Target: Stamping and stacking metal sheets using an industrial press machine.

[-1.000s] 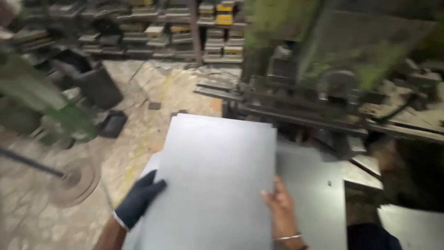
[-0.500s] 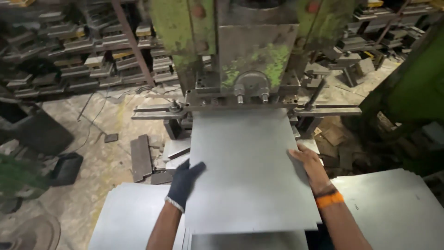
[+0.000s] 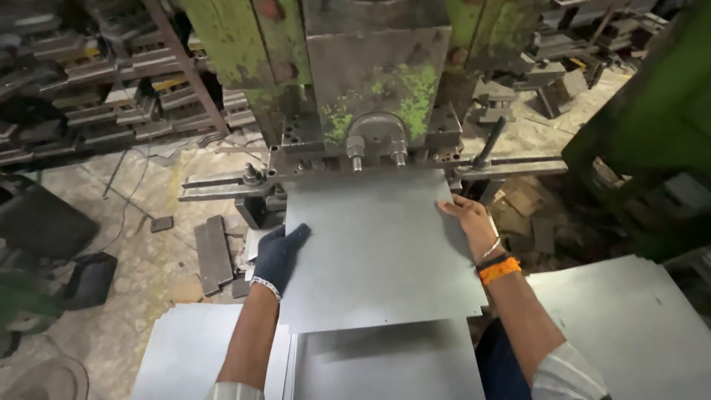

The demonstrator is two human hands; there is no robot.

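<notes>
under press [image 3: 378, 81] | sheet [image 3: 378, 252] | fingers [image 3: 295, 235] on both side edges

The left hand [image 3: 280, 255] wears a dark blue glove with a thin silver chain at the wrist. The right hand [image 3: 468, 221] is bare, with orange and black bands. Both sleeves are white.

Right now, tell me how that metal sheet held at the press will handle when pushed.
The metal sheet looks thin yet lies flat between both hands, so probably fairly stiff. Its smooth grey face likely slides easily. Its edges may be sharp: the left hand is gloved, the right hand bare.
</notes>
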